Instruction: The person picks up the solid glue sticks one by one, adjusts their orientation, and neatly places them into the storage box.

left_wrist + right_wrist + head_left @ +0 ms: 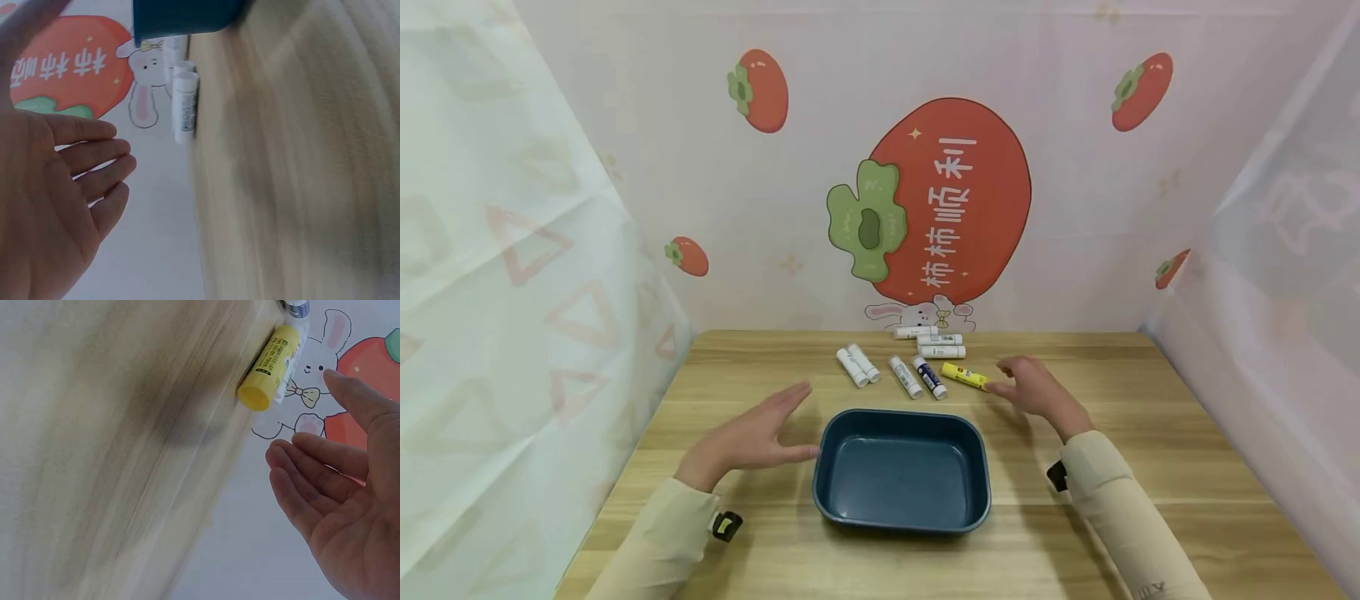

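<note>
A dark blue rectangular bin [902,527] stands on the wooden table. My left hand [748,437] is beside its left wall, fingers extended and thumb tip close to the rim; whether it touches I cannot tell. The left wrist view shows that palm [47,206] holding nothing. Past the bin's far right corner, my right hand [1033,389] hovers by the right end of a yellow glue stick [964,375]. In the right wrist view a gap separates its fingers [312,478] from the yellow glue stick [269,369]. Left of it lies a navy-and-white glue stick [930,377].
Several white glue sticks lie toward the back: one [906,377] beside the navy one, a pair [858,365] farther left, and a cluster [942,352] near the back wall. Printed sheets [1075,208] enclose the table [1150,433] at the back and both sides.
</note>
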`<state>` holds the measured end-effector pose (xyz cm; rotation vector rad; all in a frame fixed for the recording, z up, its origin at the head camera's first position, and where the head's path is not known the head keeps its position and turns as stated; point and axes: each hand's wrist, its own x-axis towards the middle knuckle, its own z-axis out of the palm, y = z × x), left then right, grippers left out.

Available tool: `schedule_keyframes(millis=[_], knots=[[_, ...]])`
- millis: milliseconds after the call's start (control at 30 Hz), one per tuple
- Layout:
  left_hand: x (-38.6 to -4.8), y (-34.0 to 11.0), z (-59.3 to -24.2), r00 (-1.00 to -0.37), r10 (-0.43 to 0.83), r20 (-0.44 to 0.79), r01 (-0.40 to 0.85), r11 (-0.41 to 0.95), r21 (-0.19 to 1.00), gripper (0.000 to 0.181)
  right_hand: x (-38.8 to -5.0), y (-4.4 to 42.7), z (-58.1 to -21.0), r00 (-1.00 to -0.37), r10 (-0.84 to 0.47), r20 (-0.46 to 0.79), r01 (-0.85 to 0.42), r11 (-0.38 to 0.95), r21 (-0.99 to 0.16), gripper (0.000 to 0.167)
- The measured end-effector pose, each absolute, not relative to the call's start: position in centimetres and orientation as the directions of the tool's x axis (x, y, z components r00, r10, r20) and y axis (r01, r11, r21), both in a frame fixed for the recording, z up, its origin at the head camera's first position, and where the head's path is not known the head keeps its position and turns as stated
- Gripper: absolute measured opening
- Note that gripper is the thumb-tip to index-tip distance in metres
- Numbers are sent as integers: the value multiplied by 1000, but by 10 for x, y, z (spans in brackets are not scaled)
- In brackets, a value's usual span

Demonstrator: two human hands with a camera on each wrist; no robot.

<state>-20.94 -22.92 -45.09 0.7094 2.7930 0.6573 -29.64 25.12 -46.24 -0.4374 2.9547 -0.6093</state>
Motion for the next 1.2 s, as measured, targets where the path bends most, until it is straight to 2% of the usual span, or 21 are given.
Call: schedule_keyframes(millis=[267, 533, 900, 1200], knots=[[-199, -215, -460, -813, 580, -49, 488, 724, 488, 127, -308, 244, -464, -949, -311, -57, -268, 888, -373, 56], [-183, -205, -467, -773, 634, -15, 560, 693, 454, 139, -317, 233, -474, -941, -329, -81, -276, 883, -381, 51], [-176, -199, -476, -769, 639, 11, 573, 681, 457, 145, -322, 225, -490, -941, -331, -76, -279, 880, -385, 45], [-177, -198, -479, -781, 625, 5, 564, 700, 438, 145, -322, 223, -496, -940, -343, 0, -318, 872, -372, 34]])
